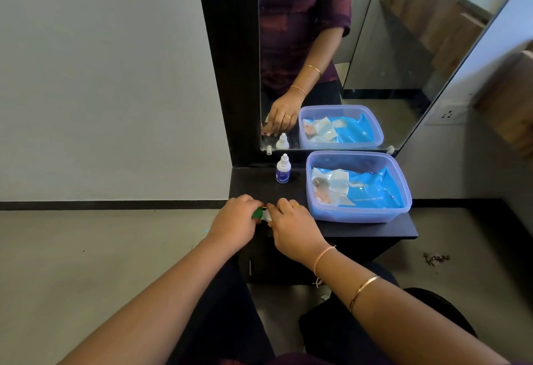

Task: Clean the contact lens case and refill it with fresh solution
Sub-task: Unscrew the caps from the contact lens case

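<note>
The contact lens case (261, 214) is held at the 6 o'clock edge of the dark tabletop (253, 186), between 2 hands. Its green cap is enclosed by the curled fingers of the left hand (233, 220), and its white part is pinched by the fingers of the right hand (291, 226). Whether the case rests on the tabletop cannot be told. The step in hand is judged to be the unscrewing of a cap, at the start of cleaning. A counter-twist of the 2 hands is called for next, with the case kept level so that old solution is not spilled. The solution bottle (283, 169) is stood upright at 12 o'clock from the case, capped and untouched, and its blue label is too blurred to be read. At 2 o'clock a plastic tub (360, 216) is seen with a blue packet (375, 191) inside, and the packet's white print cannot be read with confidence.
</note>
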